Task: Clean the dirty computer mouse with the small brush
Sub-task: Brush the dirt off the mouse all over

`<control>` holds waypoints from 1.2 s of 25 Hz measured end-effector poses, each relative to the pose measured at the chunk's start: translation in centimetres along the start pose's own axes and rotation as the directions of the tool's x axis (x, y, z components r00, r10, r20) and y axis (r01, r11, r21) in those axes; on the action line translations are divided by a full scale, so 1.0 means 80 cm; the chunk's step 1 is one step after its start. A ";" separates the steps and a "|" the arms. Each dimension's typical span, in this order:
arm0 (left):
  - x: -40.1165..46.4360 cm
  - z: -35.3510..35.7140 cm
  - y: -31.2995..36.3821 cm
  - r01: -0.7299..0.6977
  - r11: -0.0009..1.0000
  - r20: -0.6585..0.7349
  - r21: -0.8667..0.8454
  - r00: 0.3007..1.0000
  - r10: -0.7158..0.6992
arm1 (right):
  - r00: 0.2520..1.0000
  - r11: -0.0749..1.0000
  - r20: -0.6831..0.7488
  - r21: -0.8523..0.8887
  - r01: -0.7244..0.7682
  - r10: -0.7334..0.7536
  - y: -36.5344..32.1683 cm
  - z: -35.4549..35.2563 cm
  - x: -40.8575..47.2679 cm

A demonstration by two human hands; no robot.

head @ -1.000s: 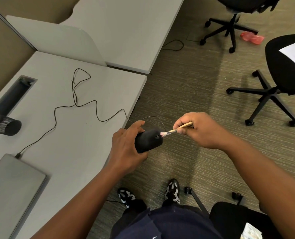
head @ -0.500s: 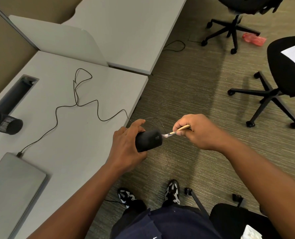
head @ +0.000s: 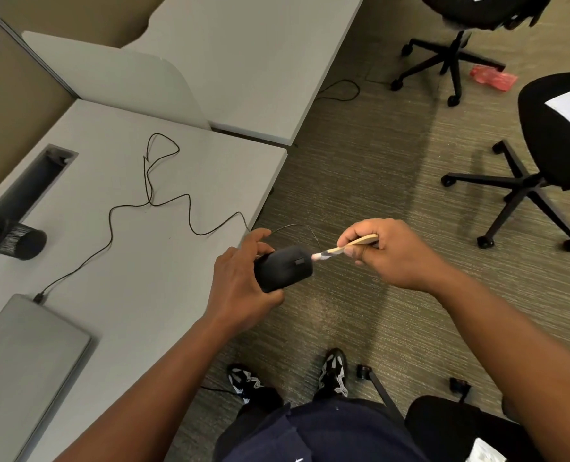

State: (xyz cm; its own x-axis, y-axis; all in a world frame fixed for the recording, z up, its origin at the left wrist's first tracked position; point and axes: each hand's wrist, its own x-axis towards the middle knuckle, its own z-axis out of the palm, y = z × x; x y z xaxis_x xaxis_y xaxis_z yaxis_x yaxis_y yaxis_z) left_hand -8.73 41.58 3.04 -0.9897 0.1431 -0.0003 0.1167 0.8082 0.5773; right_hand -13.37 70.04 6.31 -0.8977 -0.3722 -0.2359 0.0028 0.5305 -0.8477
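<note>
The mouse (head: 283,268) is gripped in the left hand (head: 240,288), fingers wrapped over its rear half and the thumb across the top. It is held off the desk, over the carpet just past the desk edge, probably so that loosened dirt falls to the floor and not onto the work surface. Its front end is turned toward 3 o'clock, which presents that end to the other hand.

The brush (head: 343,249) is pinched in the right hand (head: 390,251) between thumb and curled fingers, in the manner of a pen. This grip is judged to give fine control of the tip. The wooden handle runs back toward 2 o'clock under the fingers; the pale bristles point toward 9 o'clock and touch, or very nearly touch, the front edge of the mouse. Actual contact cannot be confirmed. The step in hand is judged to be brushing of the front edge.

The cable (head: 150,195) leaves the front of the mouse in a short arc, then is laid in loose loops across the desk (head: 117,255) toward 10 o'clock and ends at a plug beside the closed laptop (head: 20,355) at 8 o'clock. The slack allows the mouse to be lifted and turned without strain.

A dark mesh cup (head: 20,240) lies on its side at 9 o'clock by the cable slot. Two office chairs (head: 526,181) stand well apart at 1 to 2 o'clock, clear of the working zone.
</note>
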 end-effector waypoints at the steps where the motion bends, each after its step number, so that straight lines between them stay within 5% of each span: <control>1: 0.000 0.000 -0.001 -0.006 1.000 0.002 0.021 1.000 0.006 | 0.999 0.997 -0.016 0.064 0.035 -0.034 -0.001 0.000 -0.001; 3: 0.000 0.000 0.000 -0.013 0.999 0.004 0.036 1.000 0.013 | 0.997 0.984 -0.004 0.160 0.077 -0.077 -0.004 0.006 -0.001; 7: 0.000 -0.001 0.001 -0.009 1.000 0.001 0.011 1.000 0.009 | 0.999 0.997 -0.036 -0.064 0.037 -0.040 0.004 0.014 0.002; 10: 0.000 -0.003 0.001 -0.007 1.000 0.018 0.006 1.000 0.007 | 0.990 0.985 -0.074 0.116 0.128 -0.120 0.000 0.012 0.000; 19: -0.001 -0.004 0.004 -0.044 0.999 0.008 -0.017 0.999 0.044 | 0.990 0.989 -0.053 0.060 0.133 -0.130 0.000 0.018 -0.001; 28: 0.001 -0.004 0.001 -0.030 0.999 0.015 -0.023 0.999 0.030 | 0.990 0.973 -0.093 0.194 0.126 -0.109 0.003 0.018 0.005; 30: 0.000 -0.002 0.001 -0.034 0.999 0.005 -0.025 0.999 0.035 | 0.994 0.991 -0.010 0.078 0.111 -0.110 0.004 0.021 0.006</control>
State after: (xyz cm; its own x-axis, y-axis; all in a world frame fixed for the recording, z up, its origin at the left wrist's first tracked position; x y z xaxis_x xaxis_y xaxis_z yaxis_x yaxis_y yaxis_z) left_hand -8.73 41.55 3.22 -0.9846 0.1739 0.0154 0.1486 0.7881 0.5974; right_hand -13.04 68.77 5.15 -0.8967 -0.4211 -0.1364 -0.0620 0.4247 -0.9032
